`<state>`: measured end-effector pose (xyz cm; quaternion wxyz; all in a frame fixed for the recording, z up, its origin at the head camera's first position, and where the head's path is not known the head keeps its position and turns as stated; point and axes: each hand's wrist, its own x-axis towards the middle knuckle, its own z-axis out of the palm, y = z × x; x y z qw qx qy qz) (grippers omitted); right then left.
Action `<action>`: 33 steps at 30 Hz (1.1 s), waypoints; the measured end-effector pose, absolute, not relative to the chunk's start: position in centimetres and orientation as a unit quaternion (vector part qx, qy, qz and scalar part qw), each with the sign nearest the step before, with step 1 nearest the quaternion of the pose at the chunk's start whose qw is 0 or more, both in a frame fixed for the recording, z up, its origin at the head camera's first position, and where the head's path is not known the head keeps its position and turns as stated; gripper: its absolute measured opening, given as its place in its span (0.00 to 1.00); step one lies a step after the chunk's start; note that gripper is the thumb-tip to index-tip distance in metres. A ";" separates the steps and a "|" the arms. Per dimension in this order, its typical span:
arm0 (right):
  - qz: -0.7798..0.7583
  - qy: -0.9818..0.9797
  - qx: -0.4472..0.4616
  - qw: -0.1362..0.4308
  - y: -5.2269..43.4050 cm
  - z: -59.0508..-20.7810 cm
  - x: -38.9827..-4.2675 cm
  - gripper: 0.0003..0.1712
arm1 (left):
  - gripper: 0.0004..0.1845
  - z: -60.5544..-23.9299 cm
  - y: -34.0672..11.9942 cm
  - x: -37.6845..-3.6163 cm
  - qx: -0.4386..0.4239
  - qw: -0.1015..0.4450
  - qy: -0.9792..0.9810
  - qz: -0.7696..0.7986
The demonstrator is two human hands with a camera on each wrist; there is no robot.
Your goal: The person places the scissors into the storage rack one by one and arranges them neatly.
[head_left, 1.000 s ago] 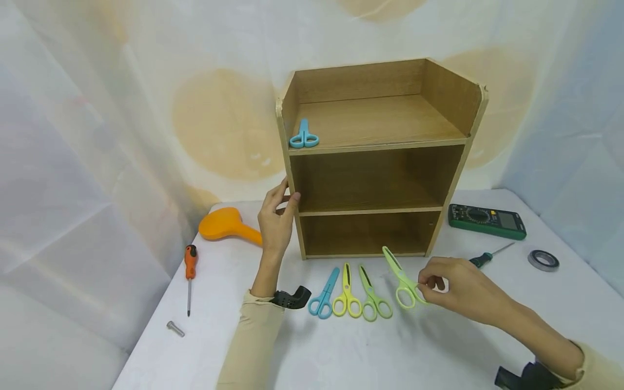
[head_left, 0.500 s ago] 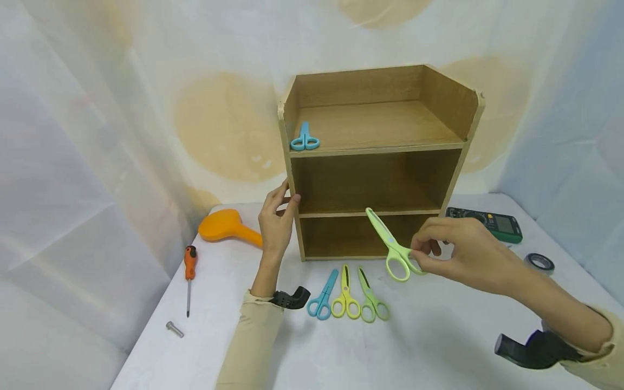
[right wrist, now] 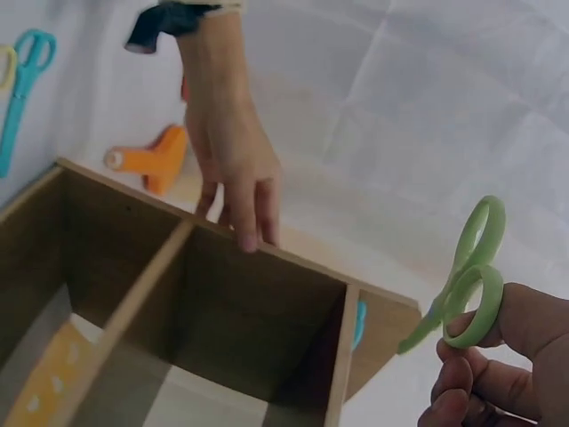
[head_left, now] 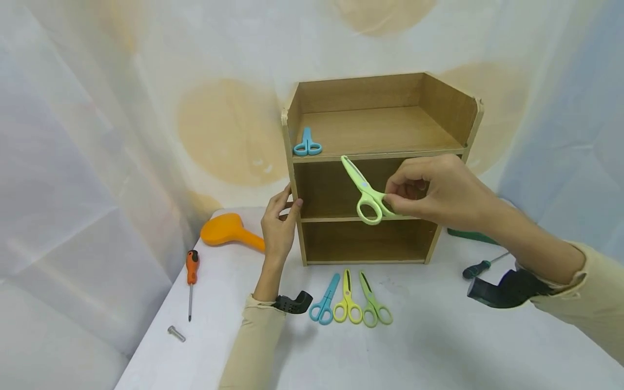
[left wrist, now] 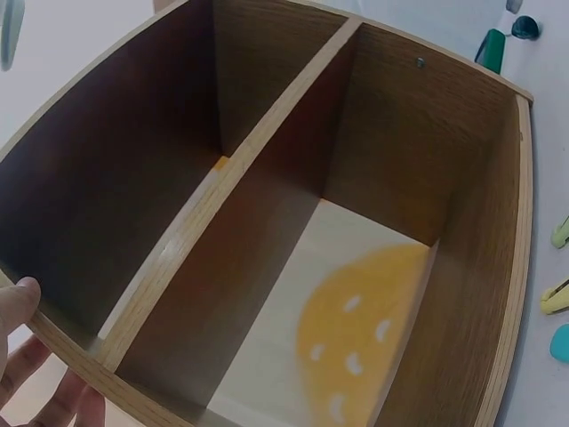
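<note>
Your right hand point(head_left: 439, 192) pinches the light green scissors point(head_left: 364, 190) by the handle loops, fingers and thumb curled round them, held up in the air in front of the shelf point(head_left: 380, 168). The blades point up and left, tip just below the front edge of the top tier, loops level with the middle tier's opening. In the right wrist view the same scissors point(right wrist: 462, 280) show loops up, fingers point(right wrist: 471, 378) wrapped under the lower loop.

Your left hand point(head_left: 279, 225) rests on the shelf's left side panel at the height of the middle board, thumb at the front edge, fingers straight along the outside (steadying, not gripping round anything). The left wrist view shows only fingertips point(left wrist: 18, 302) at the panel's edge and the two lower compartments.

One blue pair point(head_left: 307, 143) lies on the top tier, at its left front corner, handles toward you. On the table point(head_left: 439, 346), just in front of the shelf, three more pairs lie side by side, handles toward you: blue point(head_left: 324, 300), yellow point(head_left: 347, 299), green point(head_left: 372, 302), nearly touching at the loops.

Left of the shelf: an orange tool point(head_left: 229, 232) near your left hand, an orange-handled screwdriver point(head_left: 191, 279) further left, a bolt point(head_left: 176, 333) just below that. Right of the shelf, partly behind your right forearm: a green-handled screwdriver point(head_left: 480, 266) and the edge of a green meter point(head_left: 470, 236).
</note>
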<state>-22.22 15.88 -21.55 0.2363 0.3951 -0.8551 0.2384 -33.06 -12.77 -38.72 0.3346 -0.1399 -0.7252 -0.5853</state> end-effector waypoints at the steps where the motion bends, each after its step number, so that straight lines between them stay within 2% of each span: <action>1: 0.238 -0.859 0.388 0.236 15.6 -21.1 -22.5 0.10 | 0.25 -38.7 -12.7 -33.1 -0.141 0.333 -0.725 -0.586; 12: 0.221 -0.897 0.311 0.224 13.3 -18.3 -28.2 0.04 | 0.26 -39.0 -13.0 -33.2 -0.149 0.326 -0.730 -0.582; 21: 0.211 -0.919 0.278 0.184 11.8 -17.1 -32.5 0.07 | 0.26 -38.7 -12.7 -33.2 -0.152 0.337 -0.718 -0.590; 29: 0.189 -0.948 0.223 0.126 11.4 -17.1 -34.3 0.09 | 0.25 -38.2 -11.8 -32.4 -0.145 0.333 -0.717 -0.594; 33: 0.178 -0.944 0.227 0.159 11.7 -17.2 -33.9 0.11 | 0.24 -37.1 -11.2 -31.1 -0.144 0.329 -0.717 -0.598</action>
